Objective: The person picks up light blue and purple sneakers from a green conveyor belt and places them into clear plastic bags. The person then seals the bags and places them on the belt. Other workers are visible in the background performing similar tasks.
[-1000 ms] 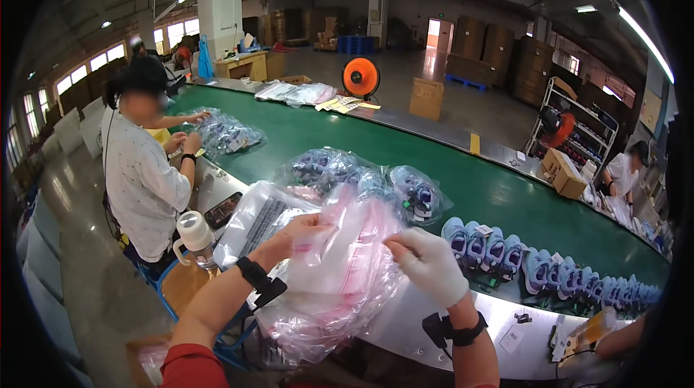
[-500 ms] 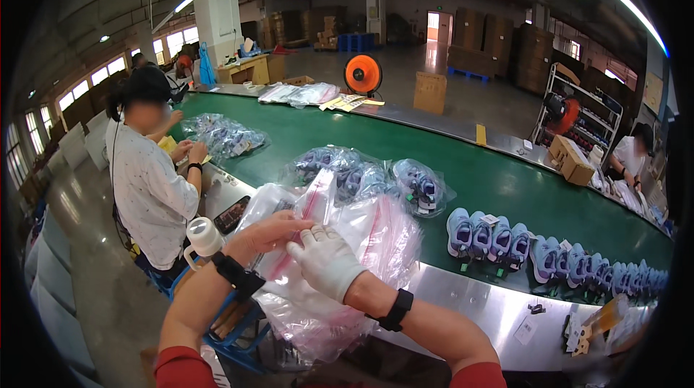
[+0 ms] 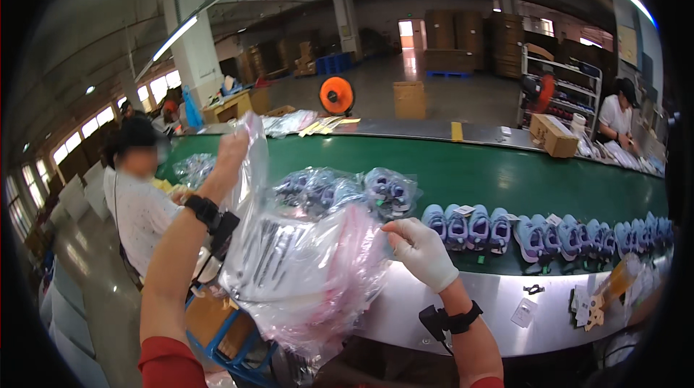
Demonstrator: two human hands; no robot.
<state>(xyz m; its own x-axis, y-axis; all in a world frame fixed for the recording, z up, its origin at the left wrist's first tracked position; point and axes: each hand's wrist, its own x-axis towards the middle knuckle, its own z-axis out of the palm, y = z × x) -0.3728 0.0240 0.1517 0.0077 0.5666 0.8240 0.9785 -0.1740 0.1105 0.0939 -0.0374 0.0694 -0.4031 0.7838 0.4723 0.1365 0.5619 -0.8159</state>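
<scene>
My left hand is raised over the belt, fingers closed round the top of a clear plastic bag. The bag hangs down to the near pile, where its lower end blends with the other bags. That pile of clear bags with pink strips lies at the metal edge in front of me. At the pile's right side is my right hand, in a pale glove with bare fingertips. Its index finger stretches toward the bags, thumb a little apart, and nothing shows between them. Bagged shoes sit just beyond the pile.
Rows of light blue and purple shoes stand on the green belt to the right. Tags and small card pieces lie on the metal ledge. A co-worker sits at left; another person works far right.
My hands were together over the pile; now they are apart. The left has risen forward and left with a bag, and the right has moved right. The view has shifted.
</scene>
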